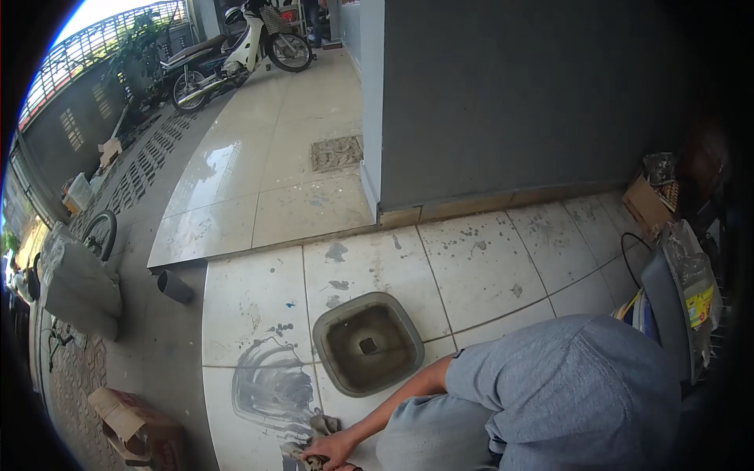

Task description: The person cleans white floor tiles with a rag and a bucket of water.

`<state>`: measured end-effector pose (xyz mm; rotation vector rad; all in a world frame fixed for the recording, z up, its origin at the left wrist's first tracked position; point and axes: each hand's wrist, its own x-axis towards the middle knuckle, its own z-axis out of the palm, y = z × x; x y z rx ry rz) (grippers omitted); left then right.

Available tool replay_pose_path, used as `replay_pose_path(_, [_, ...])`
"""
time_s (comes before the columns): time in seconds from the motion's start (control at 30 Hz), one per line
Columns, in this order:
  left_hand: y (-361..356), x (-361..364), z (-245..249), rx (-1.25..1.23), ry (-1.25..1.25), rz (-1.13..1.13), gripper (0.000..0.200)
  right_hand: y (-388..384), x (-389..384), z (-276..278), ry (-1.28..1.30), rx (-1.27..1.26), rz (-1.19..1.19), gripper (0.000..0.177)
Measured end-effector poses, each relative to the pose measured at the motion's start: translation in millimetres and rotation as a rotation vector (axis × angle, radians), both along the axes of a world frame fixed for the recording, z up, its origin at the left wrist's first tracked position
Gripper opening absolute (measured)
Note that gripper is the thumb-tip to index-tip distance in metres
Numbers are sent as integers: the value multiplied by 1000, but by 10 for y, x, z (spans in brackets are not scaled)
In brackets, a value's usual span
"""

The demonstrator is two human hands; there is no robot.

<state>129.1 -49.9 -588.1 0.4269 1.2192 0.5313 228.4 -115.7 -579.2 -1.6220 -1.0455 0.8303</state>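
Observation:
My right hand (331, 449) is closed on a crumpled, dirty rag (323, 426) at the bottom edge of the view, low over the white tiles. Below it, a sliver of skin at the frame edge may belong to my left hand, but its fingers are not readable. Just above the rag spreads a wet grey smear (275, 385) with curved wipe marks. To the right of the smear stands a grey square basin (326, 345) with murky water and a small dark square at its bottom centre. My grey sleeve and bent knee fill the lower right.
Dried grey splashes spot the tiled floor (377, 263). A raised tiled step (236, 235) and a dark grey wall (510, 102) lie ahead. At left are a grey pipe piece (174, 287), an open cardboard box (137, 428) and a covered bulky object (78, 286). A motorbike (243, 51) stands farther back.

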Motion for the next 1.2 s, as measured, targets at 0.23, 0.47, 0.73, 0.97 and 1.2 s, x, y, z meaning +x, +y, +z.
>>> replay_pose_path(0.23, [121, -366, 416, 189, 195, 204, 84, -93, -362, -310, -595, -23, 347, 44])
replay_pose_path(0.47, [466, -878, 489, 268, 172, 351, 78, 65, -100, -696, -822, 131, 451, 45])
replay_pose_path(0.73, [363, -874, 592, 299, 193, 378, 63, 602, 602, -604, -933, -59, 271, 40])
replay_pose_path(0.97, [339, -889, 516, 314, 192, 344, 61, 887, 1756, -338, -802, -378, -159, 69])
replay_pose_path(1.2, [304, -888, 444, 321, 197, 338, 62, 1148, 1587, -696, -738, -245, -248, 54])
